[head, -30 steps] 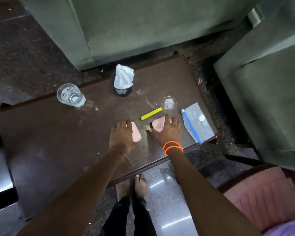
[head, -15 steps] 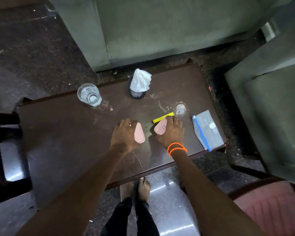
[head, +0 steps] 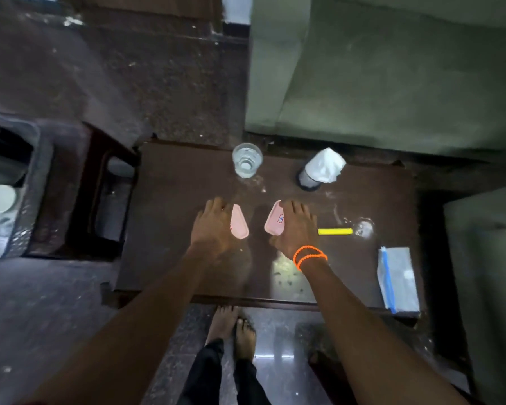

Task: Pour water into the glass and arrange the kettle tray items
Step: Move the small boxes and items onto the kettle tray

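A clear glass [head: 247,163] holding water stands at the far edge of the dark brown table [head: 170,258]. My left hand [head: 214,226] lies flat on one pink sachet [head: 240,223], fingers pressing on it. My right hand [head: 297,226], with orange bands at the wrist, presses on a second pink sachet [head: 274,220] that bears a small printed mark. The two sachets are a short gap apart. A yellow stick sachet [head: 335,231] lies just right of my right hand. No kettle shows.
A black cup with a white tissue [head: 322,168] stands at the table's back. A small clear round piece [head: 364,228] and a zip bag [head: 398,277] lie on the right. Green sofas stand behind and to the right. A grey tray [head: 21,185] with white items sits at the left.
Both hands have slid the pink sachets leftward over the table, away from the yellow stick. The view has swung left, bringing the grey tray into sight.
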